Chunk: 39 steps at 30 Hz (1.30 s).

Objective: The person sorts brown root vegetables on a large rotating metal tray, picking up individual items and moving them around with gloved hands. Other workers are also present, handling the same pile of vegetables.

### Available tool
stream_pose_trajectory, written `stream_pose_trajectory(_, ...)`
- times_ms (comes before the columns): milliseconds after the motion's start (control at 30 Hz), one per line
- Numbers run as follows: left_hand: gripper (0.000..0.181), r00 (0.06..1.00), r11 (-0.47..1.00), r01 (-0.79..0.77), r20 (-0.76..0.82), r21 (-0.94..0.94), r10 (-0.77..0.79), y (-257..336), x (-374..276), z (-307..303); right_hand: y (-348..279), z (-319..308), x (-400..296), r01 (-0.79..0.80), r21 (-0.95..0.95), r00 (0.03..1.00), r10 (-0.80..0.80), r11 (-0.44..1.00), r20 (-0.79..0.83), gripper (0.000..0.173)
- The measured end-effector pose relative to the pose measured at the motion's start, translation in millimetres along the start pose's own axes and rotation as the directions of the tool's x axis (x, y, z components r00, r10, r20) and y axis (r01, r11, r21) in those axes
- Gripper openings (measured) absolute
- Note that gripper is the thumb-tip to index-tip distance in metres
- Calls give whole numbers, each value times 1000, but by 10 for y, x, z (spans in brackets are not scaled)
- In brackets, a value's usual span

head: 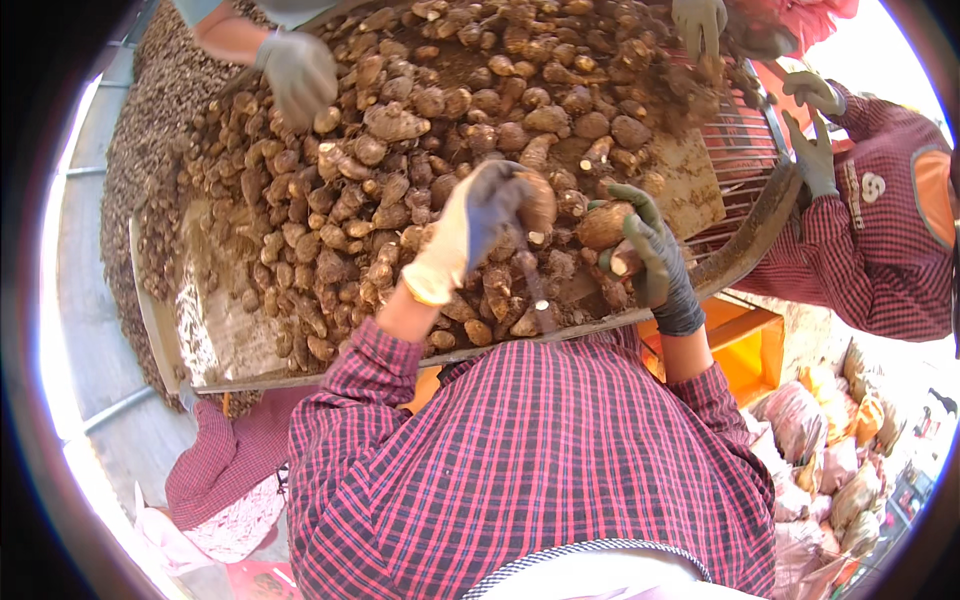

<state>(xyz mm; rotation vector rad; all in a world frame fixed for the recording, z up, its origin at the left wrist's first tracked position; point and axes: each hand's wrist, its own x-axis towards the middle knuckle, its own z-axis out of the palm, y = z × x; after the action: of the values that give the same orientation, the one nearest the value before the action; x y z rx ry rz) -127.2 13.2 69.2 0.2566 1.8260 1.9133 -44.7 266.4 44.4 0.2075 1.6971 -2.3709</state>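
Observation:
My left hand [487, 206], in a cream and blue-grey glove, grips a brown taro corm [541, 201] above the pile. Motion blurs its fingers and the corm. To its right, my right hand [651, 247] wears a dark green glove and holds a rounder, hairy taro corm [602, 225] between thumb and fingers. A second corm with a pale cut end [622, 262] lies against the palm of that glove. Below both hands spreads a heap of soil-covered taro corms [405, 187] on a metal sorting table [225, 322].
Across the table a co-worker's gloved hand [300, 79] reaches into the heap; another gloved hand [699, 26] is at top right. A co-worker in checked clothing [885, 225] stands right, beside metal bars [742, 150]. An orange crate [750, 345] and filled sacks [795, 420] sit lower right.

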Motion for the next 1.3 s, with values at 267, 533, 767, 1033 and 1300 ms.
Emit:
stream_pose_trajectory(267,31,961,985,-17,276,174,-32,-218,-115,1212,-73,-605,-1073,-129,-238,978,84,963,-192,54)
stream_pose_trajectory(533,34,957,867,-283,66,411,281,-355,-481,587,-142,-1565,-2533,-618,-786,786,-5,-5,-618,72)
stream_pose_trajectory(767,65,610,465,159,-457,871,647,-498,-1193,-729,-314,239,-219,445,-885,839,-411,139,357,34)
stream_pose_trajectory(1033,72,752,422,469,-601,776,270,-1114,-1476,-974,1064,1651,344,946,-146,111,134,289,985,49)
stream_pose_trajectory(1300,71,752,556,362,-587,748,300,-1060,-1005,-524,927,1038,367,944,-284,250,193,171,949,43)
